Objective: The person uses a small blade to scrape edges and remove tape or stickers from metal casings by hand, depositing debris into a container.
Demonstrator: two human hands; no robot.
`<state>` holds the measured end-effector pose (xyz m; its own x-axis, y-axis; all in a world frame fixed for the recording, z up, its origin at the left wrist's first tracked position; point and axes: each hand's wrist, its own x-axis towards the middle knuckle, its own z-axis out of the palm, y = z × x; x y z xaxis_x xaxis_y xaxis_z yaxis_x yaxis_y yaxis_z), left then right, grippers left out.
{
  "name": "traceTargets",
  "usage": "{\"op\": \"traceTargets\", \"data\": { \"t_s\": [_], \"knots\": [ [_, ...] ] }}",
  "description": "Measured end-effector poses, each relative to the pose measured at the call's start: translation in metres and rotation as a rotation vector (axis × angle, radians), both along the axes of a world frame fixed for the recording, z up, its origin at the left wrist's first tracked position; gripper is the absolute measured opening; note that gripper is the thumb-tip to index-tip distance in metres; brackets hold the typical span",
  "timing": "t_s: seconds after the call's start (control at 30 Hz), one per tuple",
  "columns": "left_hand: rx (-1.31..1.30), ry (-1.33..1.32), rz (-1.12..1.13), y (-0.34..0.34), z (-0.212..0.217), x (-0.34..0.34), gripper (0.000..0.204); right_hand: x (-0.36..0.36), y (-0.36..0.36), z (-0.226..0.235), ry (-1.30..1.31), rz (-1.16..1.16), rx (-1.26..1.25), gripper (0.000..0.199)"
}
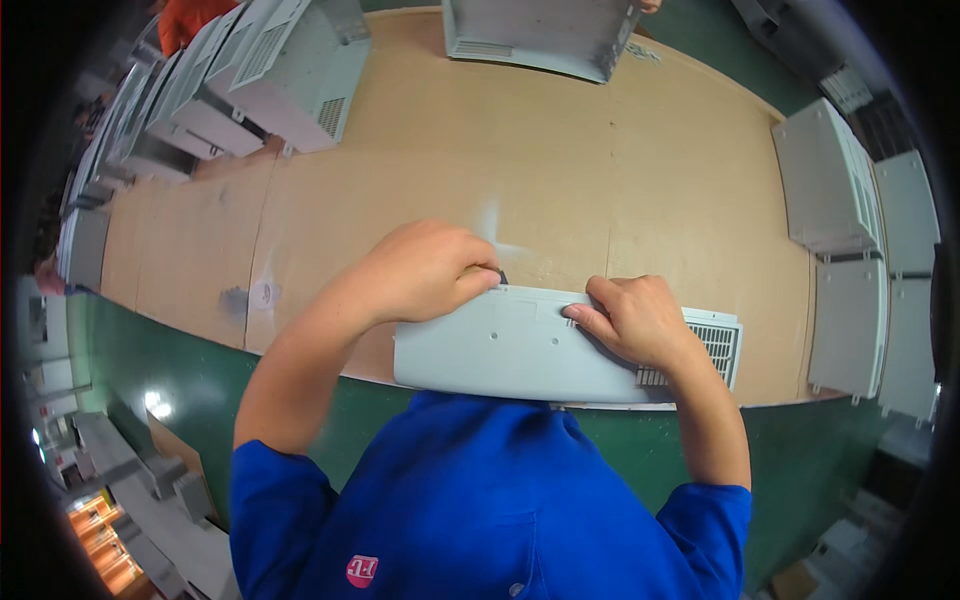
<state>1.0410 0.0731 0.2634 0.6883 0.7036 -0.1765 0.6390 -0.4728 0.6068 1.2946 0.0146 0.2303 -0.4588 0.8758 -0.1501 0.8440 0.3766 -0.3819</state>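
Brown board worktop (pixel 560 180) running across head view, green floor showing below its near edge. Light grey plastic panel (pixel 520 345) lying flat at near edge of worktop, vented grille at its right end. Left hand (pixel 425 270) curling at panel's top edge, fingers pinching small dark part (pixel 500 275). Right hand (pixel 635 318) pressing down on panel beside grille, fingers bent, grasping nothing. Grey housings (pixel 285 75) stacking up at far left, more grey housings (pixel 830 185) sitting at right.

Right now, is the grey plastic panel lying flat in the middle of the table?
No, the grey panel sits at the near edge of the brown table, with the left hand and right hand on it.
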Motion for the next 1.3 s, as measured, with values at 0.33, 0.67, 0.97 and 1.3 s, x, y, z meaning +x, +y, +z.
{"op": "traceTargets", "data": {
  "t_s": [0.33,0.67,0.97,1.3],
  "knots": [
    [-0.234,0.190,-0.356,0.041,-0.005,0.017,0.020,-0.003,-0.006,-0.004,0.079,-0.116,0.087,0.045],
    [-0.331,0.371,-0.636,0.068,0.000,0.043,0.019,-0.001,-0.005,-0.009,0.115,-0.120,0.158,0.042],
    [-0.646,0.336,-0.685,0.089,-0.023,0.046,0.025,-0.002,-0.004,-0.009,0.152,-0.189,0.128,0.040],
    [-0.720,0.205,-0.724,0.091,-0.043,0.041,0.023,-0.002,-0.004,-0.007,0.140,-0.148,0.147,0.041]
  ]
}}
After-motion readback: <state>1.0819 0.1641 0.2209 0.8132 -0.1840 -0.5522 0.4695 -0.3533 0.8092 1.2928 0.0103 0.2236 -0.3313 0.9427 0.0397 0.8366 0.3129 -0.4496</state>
